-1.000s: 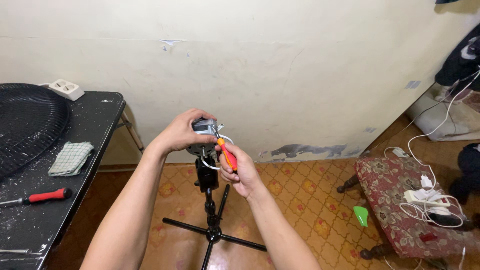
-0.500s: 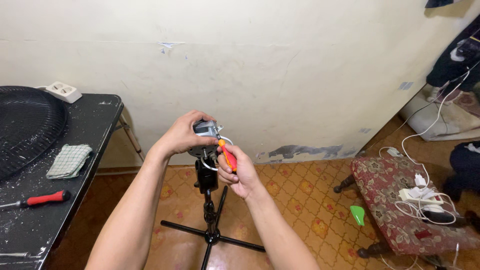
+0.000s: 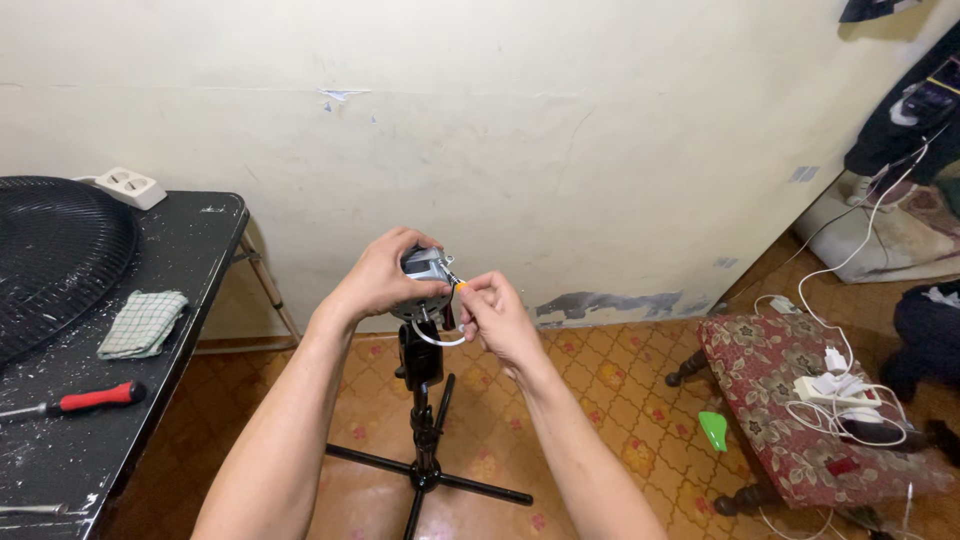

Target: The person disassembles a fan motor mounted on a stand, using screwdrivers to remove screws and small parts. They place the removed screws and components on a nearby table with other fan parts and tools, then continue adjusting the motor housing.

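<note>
Atop the black stand (image 3: pixel 422 420), dead centre, sits a small grey motor (image 3: pixel 427 275); the left hand (image 3: pixel 378 278) wraps it from nine o'clock, seemingly steadying it; the right hand (image 3: pixel 492 312), at three o'clock, pinches an orange-handled screwdriver (image 3: pixel 456 285) against it; a red screwdriver (image 3: pixel 95 399) lies on the table (image 3: pixel 200 250) at eight o'clock.

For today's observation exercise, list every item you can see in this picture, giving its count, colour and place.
Motor: one, grey metal, on top of the stand, held.
Stand: one, black, on the tiled floor.
Screwdriver: one, orange handle, tip at the motor.
Red screwdriver: one, on the black table.
Cloth: one, green checked, on the table.
Fan guard: one, black, table's far left.
Socket strip: one, white, table's back edge.
Stool: one, floral red, right, carrying white cables.
Left hand: grips the motor.
Right hand: holds the orange screwdriver.
</note>
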